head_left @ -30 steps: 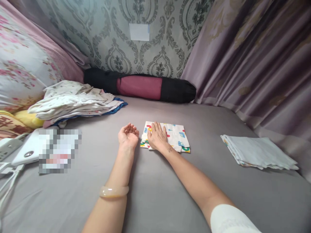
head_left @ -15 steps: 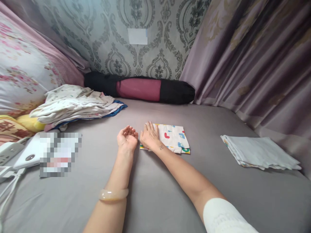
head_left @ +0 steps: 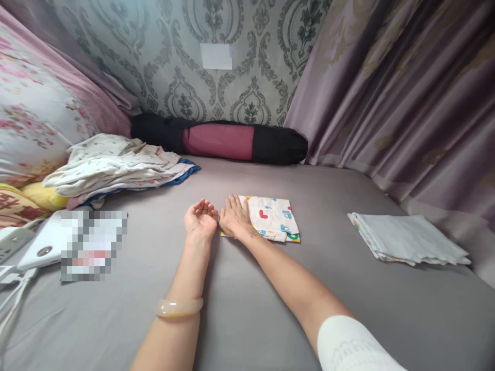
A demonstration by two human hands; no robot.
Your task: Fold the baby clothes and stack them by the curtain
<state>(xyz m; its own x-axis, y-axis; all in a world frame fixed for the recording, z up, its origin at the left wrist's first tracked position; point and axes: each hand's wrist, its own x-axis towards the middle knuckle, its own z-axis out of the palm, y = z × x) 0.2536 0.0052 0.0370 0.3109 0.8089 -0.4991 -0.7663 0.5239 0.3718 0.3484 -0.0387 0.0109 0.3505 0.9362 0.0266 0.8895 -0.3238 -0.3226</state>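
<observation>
A folded white cloth (head_left: 273, 216) with colourful printed shapes lies flat on the grey sheet in the middle. My right hand (head_left: 234, 216) rests palm down on its left end, fingers stretched out and pointing away from me. Just left of the cloth, my left hand (head_left: 201, 220) lies palm up with its fingers loosely curled and apart, holding nothing. The two hands are side by side, almost touching. Part of the cloth's left edge is hidden under the right hand.
To the right lies a folded pale cloth stack (head_left: 410, 239). Rumpled clothes (head_left: 119, 165) are piled at the back left. A long black and maroon bag (head_left: 218, 141) runs along the wall. A white device (head_left: 50, 247), cables and a power strip (head_left: 15, 242) sit at left.
The whole view has shifted slightly. My right hand still lies on the cloth's left end, and my left hand remains palm up beside it.
</observation>
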